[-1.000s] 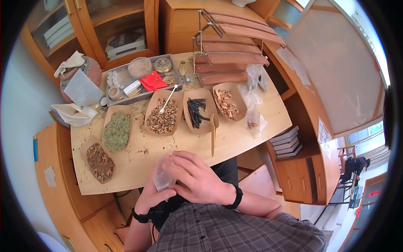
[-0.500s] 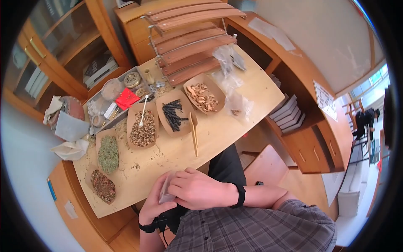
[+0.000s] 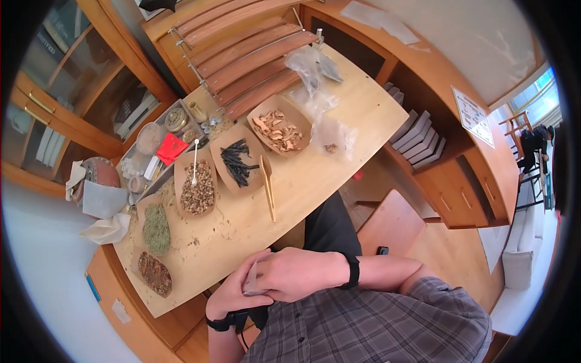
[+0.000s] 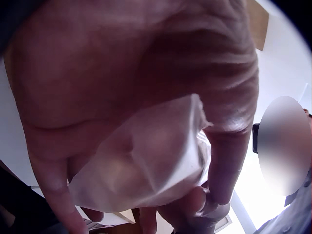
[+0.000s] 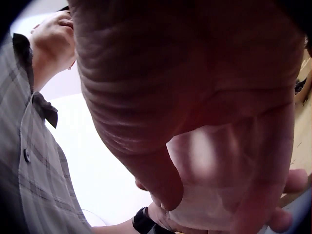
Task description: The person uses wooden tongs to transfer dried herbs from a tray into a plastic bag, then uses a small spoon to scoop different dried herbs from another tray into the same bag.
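Close to the lap, below the table's front edge, both hands hold a translucent white pouch (image 3: 252,278). My left hand (image 3: 233,296) has its fingers and thumb round the pouch's far-left side. From the right, my right hand (image 3: 305,273) covers much of it, thumb and fingers on it. In the left wrist view the thin, creased pouch (image 4: 151,161) lies below the palm. Its pale sheet (image 5: 200,209) also shows between thumb and fingers in the right wrist view. What the pouch contains I cannot tell.
Paper trays on the table (image 3: 242,224) hold green herb (image 3: 156,230), reddish-brown bits (image 3: 155,273), brown chunks (image 3: 198,192) with a white spoon (image 3: 195,162), black strips (image 3: 237,162) and wood-like slices (image 3: 278,130). Wooden tongs (image 3: 268,187), a clear bag (image 3: 336,138) and a slatted rack (image 3: 242,60) are there too.
The head view has turned to the right, so the table appears shifted and tilted. The right hand has closed further over the pouch, which shows less; both hands stay together near the lap.
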